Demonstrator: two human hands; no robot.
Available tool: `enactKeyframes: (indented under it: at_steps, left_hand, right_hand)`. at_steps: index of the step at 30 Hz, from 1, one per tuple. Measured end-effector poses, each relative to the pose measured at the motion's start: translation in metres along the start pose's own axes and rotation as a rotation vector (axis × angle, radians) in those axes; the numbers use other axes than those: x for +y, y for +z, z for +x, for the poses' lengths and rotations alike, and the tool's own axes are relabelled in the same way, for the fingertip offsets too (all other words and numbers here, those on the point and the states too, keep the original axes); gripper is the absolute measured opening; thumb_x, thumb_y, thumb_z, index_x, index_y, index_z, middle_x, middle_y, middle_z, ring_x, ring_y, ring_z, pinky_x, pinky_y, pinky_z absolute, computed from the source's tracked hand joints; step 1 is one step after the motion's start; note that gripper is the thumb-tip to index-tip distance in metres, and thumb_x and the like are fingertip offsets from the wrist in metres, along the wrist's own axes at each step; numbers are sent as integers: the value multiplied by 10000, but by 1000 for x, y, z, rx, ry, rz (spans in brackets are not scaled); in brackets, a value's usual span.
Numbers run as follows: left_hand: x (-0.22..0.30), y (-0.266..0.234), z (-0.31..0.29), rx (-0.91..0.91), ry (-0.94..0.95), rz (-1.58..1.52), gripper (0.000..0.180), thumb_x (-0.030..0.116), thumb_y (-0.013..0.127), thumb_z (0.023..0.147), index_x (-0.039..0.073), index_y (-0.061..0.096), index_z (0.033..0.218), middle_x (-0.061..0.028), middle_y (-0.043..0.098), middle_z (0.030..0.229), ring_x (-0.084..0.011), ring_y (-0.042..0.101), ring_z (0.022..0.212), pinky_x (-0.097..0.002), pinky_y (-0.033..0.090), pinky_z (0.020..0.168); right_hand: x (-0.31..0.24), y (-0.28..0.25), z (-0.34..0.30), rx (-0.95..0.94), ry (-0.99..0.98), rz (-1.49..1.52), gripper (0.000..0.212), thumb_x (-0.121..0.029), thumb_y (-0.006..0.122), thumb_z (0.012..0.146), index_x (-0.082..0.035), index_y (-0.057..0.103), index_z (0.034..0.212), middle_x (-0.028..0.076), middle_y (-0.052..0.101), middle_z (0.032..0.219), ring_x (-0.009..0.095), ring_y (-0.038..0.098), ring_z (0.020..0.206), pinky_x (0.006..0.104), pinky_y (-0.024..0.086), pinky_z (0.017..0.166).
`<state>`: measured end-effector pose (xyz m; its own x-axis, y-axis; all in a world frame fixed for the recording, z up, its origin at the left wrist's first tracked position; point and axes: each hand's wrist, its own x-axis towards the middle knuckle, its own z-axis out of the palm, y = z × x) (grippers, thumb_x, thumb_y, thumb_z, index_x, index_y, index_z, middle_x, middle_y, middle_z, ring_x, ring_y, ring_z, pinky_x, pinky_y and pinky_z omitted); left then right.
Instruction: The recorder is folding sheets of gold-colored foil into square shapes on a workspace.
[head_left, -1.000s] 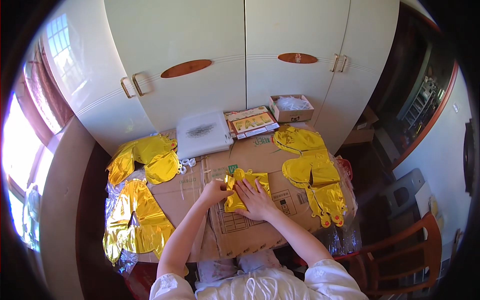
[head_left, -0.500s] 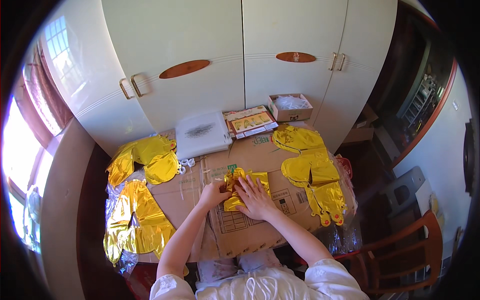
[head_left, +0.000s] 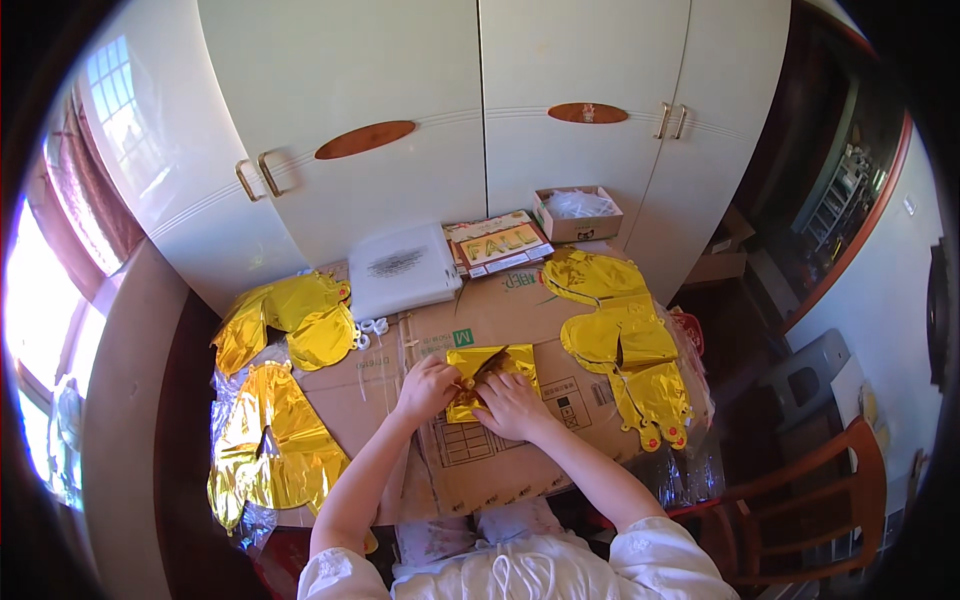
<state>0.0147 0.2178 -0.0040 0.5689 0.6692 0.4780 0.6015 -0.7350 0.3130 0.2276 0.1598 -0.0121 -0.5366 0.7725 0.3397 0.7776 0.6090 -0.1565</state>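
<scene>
Folded gold foil balloon (head_left: 490, 357) lies on the cardboard in front of me, its upper part creased in a dark diagonal fold. At its left edge, my left hand (head_left: 430, 388) is closed, pinching the foil between thumb and fingers. My right hand (head_left: 510, 405) rests on the balloon's lower right part. Its fingers lie bent along the fold and press the foil down, with the fingertips partly hidden.
Flat gold foil balloons lie at the left (head_left: 265, 440), far left (head_left: 290, 310) and right (head_left: 625, 340) of the cardboard (head_left: 430, 335). A white plastic case (head_left: 405, 275), a printed packet (head_left: 498, 243) and a small box (head_left: 580, 225) stand at the back. White ribbon rolls (head_left: 370, 328) sit near the case.
My right hand's spread fingers have drawn together and bent, moving slightly down. The balloon's upper edge now lies flatter, with a diagonal fold showing. My left hand still pinches the left edge.
</scene>
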Motion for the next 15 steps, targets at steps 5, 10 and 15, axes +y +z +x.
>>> enactKeyframes:
  at_steps: [5, 10, 15]
  left_hand:
    - [12, -9, 2, -21, 161, 122, 265, 95, 690, 708, 134, 715, 969, -7, 690, 846, -183, 632, 871, -348, 468, 838]
    - [4, -13, -3, -64, 300, 175, 299, 109, 641, 759, 133, 712, 1049, 5, 718, 990, -146, 647, 1003, -325, 454, 892]
    - [0, -9, -8, -105, 377, 245, 253, 132, 608, 803, 121, 708, 1035, 11, 708, 1075, -158, 637, 1088, -335, 450, 939]
  right_hand:
    - [4, 3, -2, 79, -44, 32, 292, -310, 610, 860, -72, 622, 1028, 93, 600, 1019, 278, 539, 1031, 430, 409, 892]
    - [10, -1, -9, 4, -82, 75, 197, -243, 590, 848, -60, 659, 868, 106, 634, 953, 285, 578, 967, 420, 458, 851]
    - [14, -5, -22, 2, -95, 163, 140, -170, 601, 826, -55, 664, 776, 117, 651, 871, 294, 596, 923, 420, 479, 807]
